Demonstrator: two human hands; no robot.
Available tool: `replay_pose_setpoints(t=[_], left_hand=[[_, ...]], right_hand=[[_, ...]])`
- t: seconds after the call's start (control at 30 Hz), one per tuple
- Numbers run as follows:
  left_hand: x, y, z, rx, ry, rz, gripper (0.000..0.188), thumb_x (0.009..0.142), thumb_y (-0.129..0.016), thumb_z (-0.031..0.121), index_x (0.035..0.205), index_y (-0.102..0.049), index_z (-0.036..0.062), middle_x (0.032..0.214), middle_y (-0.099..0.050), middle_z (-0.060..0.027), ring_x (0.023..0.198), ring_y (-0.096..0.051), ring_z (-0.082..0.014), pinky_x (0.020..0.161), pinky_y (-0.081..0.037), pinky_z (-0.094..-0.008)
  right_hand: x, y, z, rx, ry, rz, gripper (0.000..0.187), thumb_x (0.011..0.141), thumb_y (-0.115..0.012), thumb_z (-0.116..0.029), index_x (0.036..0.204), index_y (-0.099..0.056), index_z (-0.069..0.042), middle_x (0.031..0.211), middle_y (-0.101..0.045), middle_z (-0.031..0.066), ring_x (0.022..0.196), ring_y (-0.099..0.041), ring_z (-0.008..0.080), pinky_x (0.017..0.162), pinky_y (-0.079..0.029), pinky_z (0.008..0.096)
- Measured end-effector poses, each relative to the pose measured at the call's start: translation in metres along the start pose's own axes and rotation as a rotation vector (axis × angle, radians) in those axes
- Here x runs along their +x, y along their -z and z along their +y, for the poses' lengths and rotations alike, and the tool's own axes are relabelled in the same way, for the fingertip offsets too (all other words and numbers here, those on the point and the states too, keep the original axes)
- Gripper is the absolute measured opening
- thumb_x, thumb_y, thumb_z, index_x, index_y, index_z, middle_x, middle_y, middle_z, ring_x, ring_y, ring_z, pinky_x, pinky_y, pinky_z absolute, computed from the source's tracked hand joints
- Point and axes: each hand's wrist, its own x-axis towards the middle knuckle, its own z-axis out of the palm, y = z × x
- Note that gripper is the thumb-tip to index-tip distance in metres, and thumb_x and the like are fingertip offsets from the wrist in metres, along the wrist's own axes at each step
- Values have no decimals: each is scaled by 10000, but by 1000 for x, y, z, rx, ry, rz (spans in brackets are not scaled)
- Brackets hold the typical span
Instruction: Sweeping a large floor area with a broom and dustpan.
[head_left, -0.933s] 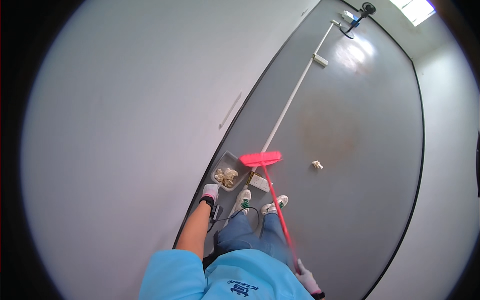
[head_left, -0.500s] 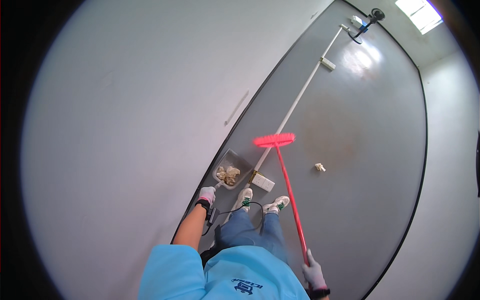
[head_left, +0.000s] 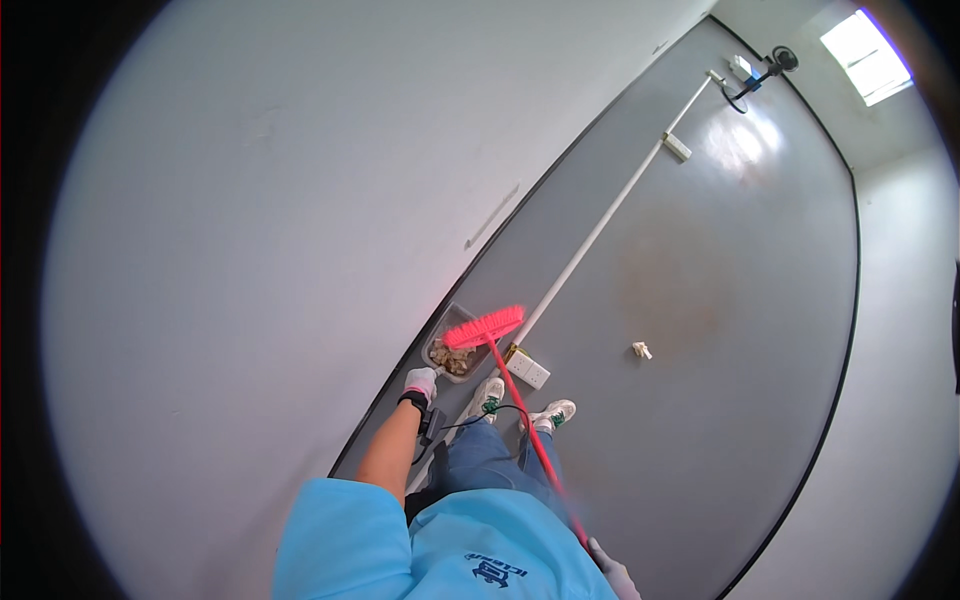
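Red plastic makes up one broom, its bristled head left of the frame's centre, covering part of one grey dustpan; whether they touch I cannot tell. Several crumpled pale pieces lie in the dustpan, too bunched to count, and one crumpled piece sits alone on the grey floor, right of centre.

Two gloved hands show. Below the dustpan, the left hand is clamped around its short handle, with the forearm reaching up from the lower edge, the elbow nearly straight. At the bottom of the frame, right of centre, the right hand has its fingers closed on the broom's handle, the thumb pointing up along it; the forearm is out of sight. The broom's handle slants up and left from there.

Two white shoes stand below centre, beside one white socket block; another socket block shows at upper right.
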Motion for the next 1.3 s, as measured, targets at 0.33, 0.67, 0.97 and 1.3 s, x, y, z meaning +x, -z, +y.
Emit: replay_pose_setpoints(t=[0.33, 0.67, 0.97, 1.3], left_hand=[[-29, 13, -27, -74, 24, -13, 194, 690, -471, 168, 568, -487, 18, 371, -402, -89, 287, -393, -192, 290, -277, -317], [-8, 8, -18, -120, 49, -11, 189, 700, -470, 148, 558, -489, 24, 380, -409, -80, 303, -403, -193, 309, -285, -319], [-12, 16, -16, -23, 47, 3, 232, 732, -480, 157, 536, -497, 34, 385, -413, -89, 288, -382, -206, 308, -271, -334], [-16, 26, -41, -133, 101, -30, 186, 707, -452, 175, 573, -480, 49, 401, -408, -76, 307, -387, -169, 289, -267, -302]], right_hand=[[90, 36, -14, -329, -33, 154, 578, 725, -466, -122, 1254, -250, -212, 591, -462, 40, 450, -451, 108, 395, -409, 264], [118, -2, -23, -738, -3, 190, 543, 735, -451, -193, 1237, -256, -260, 765, -552, 188, 579, -574, 253, 541, -460, 328], [7, 7, -17, 211, -103, 2, 413, 773, -539, -146, 1161, -416, -76, 1027, -509, 87, 886, -464, 122, 771, -380, 243], [135, 2, -54, -492, -26, 165, 536, 742, -445, -157, 1237, -264, -253, 713, -531, 134, 520, -545, 201, 456, -457, 301]])
